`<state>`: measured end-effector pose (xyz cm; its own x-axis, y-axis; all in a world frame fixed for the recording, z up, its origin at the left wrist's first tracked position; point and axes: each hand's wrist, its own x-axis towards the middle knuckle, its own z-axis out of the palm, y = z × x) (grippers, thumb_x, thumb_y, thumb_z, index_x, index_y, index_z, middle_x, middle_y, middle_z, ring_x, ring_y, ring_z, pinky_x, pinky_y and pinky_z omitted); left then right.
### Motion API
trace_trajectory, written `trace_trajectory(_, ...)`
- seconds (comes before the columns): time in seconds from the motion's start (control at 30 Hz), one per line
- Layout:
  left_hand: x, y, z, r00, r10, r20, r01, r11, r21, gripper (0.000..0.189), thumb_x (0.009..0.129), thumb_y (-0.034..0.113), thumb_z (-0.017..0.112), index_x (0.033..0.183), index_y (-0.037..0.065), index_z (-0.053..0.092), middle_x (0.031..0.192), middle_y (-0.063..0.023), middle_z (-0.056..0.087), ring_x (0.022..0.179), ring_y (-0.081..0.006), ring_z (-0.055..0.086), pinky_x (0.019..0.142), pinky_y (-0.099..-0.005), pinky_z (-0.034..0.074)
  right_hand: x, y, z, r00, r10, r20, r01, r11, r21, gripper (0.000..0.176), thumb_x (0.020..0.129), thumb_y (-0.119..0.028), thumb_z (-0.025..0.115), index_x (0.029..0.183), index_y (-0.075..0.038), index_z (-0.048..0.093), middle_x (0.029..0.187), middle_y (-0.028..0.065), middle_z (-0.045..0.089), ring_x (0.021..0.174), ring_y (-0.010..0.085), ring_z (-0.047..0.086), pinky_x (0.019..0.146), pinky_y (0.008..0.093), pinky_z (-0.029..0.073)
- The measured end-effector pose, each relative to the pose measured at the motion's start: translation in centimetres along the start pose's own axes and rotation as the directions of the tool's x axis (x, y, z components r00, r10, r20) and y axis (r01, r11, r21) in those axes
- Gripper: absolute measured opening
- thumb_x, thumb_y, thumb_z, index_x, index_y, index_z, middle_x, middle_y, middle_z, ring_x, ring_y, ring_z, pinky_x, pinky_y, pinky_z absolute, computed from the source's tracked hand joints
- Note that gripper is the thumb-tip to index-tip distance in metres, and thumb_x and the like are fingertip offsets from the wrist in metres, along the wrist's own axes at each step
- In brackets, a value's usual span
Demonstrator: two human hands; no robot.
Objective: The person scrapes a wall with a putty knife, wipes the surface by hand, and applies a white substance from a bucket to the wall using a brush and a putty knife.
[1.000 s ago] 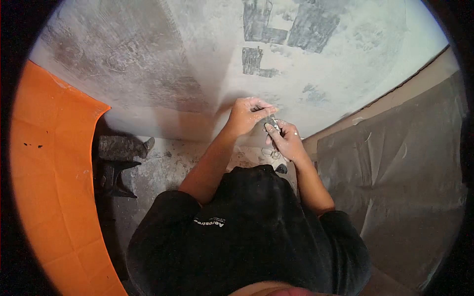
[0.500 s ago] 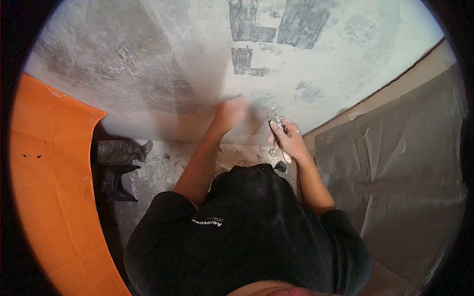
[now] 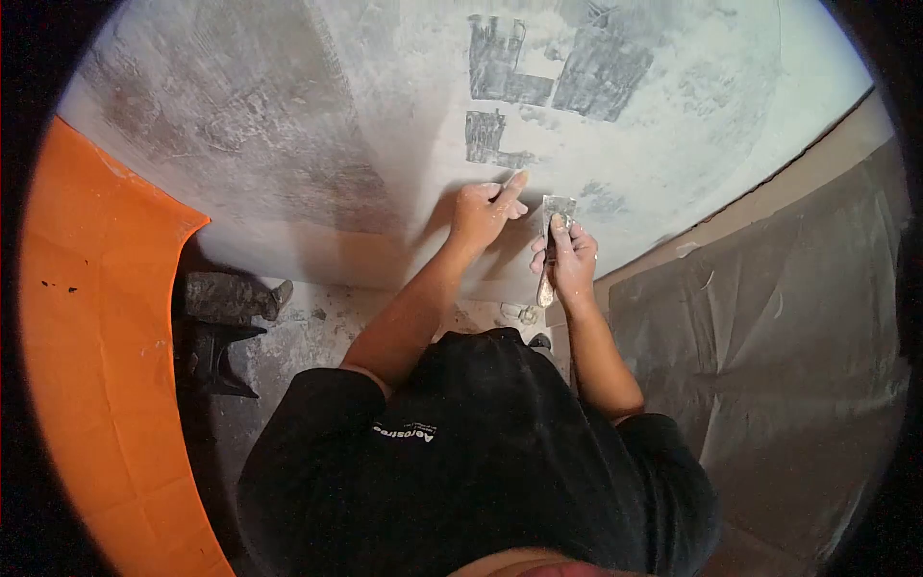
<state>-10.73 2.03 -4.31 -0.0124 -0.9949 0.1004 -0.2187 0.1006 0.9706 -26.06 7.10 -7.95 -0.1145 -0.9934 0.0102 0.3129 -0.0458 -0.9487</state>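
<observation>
My left hand (image 3: 483, 213) is at the pale wall (image 3: 404, 154) with the index finger stretched out towards a grey patch (image 3: 488, 142). The other fingers are partly curled, and nothing shows in the hand. Whether the fingertip touches the wall is hard to tell. In my right hand (image 3: 569, 262) is a putty knife (image 3: 559, 205), its blade up near the wall and its handle pointing down. My thumb presses on the blade, which has whitish smears. Both hands carry white residue.
An orange sheet (image 3: 106, 337) hangs on the left, beside dark metal objects (image 3: 231, 296) on the dusty floor (image 3: 298, 337). Dark grey sheeting (image 3: 760, 327) covers the right side. More dark patches (image 3: 606, 72) mark the wall higher up.
My left hand, blurred before, is now sharp, a little farther right and higher, with its index finger extended. The putty knife has turned more upright in my right hand. The view has shifted slightly.
</observation>
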Motion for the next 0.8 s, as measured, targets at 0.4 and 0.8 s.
trace_trajectory(0.4,2.1,0.1,2.8,0.984,-0.177,-0.034,0.177,0.984,0.021,0.06,0.088,0.055,0.057,0.066,0.001,0.072,0.07,-0.0088,0.071,0.066,-0.0147,0.064,0.07,-0.0292,0.05,-3.8,1.3,-3.7,0.993,0.05,-0.111,-0.058,0.996,-0.064,0.029,0.097,-0.026,0.056,0.081,-0.002,0.056,0.063,0.0112,0.062,0.044,0.0167,0.057,0.04,0.0265,0.045)
trace_trajectory(0.8,-5.8,-11.4,2.0,0.951,-0.077,0.298,0.173,0.934,-0.313,0.034,0.094,0.028,0.06,0.085,-0.004,0.065,0.078,-0.0111,0.068,0.071,-0.014,0.064,0.068,-0.0277,0.053,-5.5,3.2,-3.2,0.963,0.264,-0.054,-0.27,0.952,-0.144,0.028,0.099,-0.028,0.049,0.093,-0.001,0.057,0.07,0.0101,0.064,0.055,0.0169,0.062,0.05,0.0282,0.052)
